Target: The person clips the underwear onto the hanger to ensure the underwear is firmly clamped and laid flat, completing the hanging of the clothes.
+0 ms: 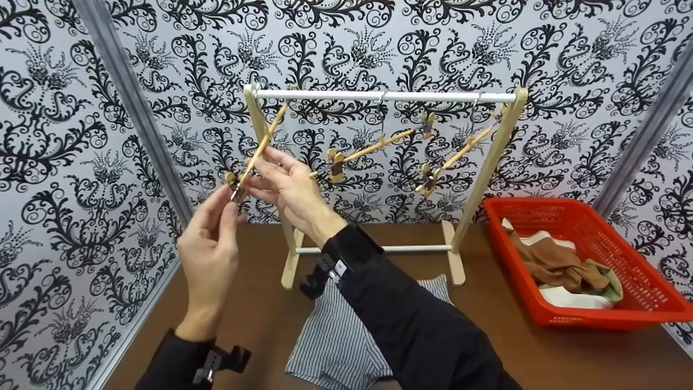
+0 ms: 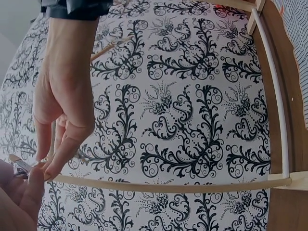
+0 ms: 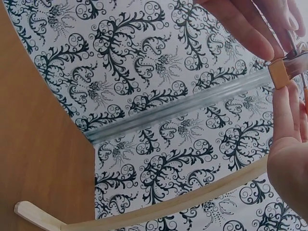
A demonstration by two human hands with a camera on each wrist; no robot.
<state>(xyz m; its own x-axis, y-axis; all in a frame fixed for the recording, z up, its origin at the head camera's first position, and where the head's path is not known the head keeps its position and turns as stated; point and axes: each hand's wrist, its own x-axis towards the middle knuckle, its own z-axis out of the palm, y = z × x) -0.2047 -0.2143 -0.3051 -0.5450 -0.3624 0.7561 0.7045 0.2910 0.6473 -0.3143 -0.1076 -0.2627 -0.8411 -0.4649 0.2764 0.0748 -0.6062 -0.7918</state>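
A wooden clip hanger (image 1: 265, 142) hangs at the left end of a small clothes rack, its bar slanting down toward me. My left hand (image 1: 211, 238) pinches the clip at its near end between thumb and fingers. My right hand (image 1: 295, 192) holds the same hanger near that end, fingers around the bar. In the right wrist view the brown clip (image 3: 279, 73) lies between the fingertips of the left hand (image 3: 250, 24) and right hand (image 3: 293, 159). Both hands also meet at the clip in the left wrist view, where it is partly hidden.
Two more clip hangers (image 1: 379, 145) (image 1: 468, 146) hang from the rack's white rail (image 1: 422, 96). Below lies a striped cloth garment (image 1: 335, 341) on the brown table (image 1: 243, 303). A red basket (image 1: 639, 271) with folded clothes (image 1: 563, 265) stands right. Patterned walls enclose the back.
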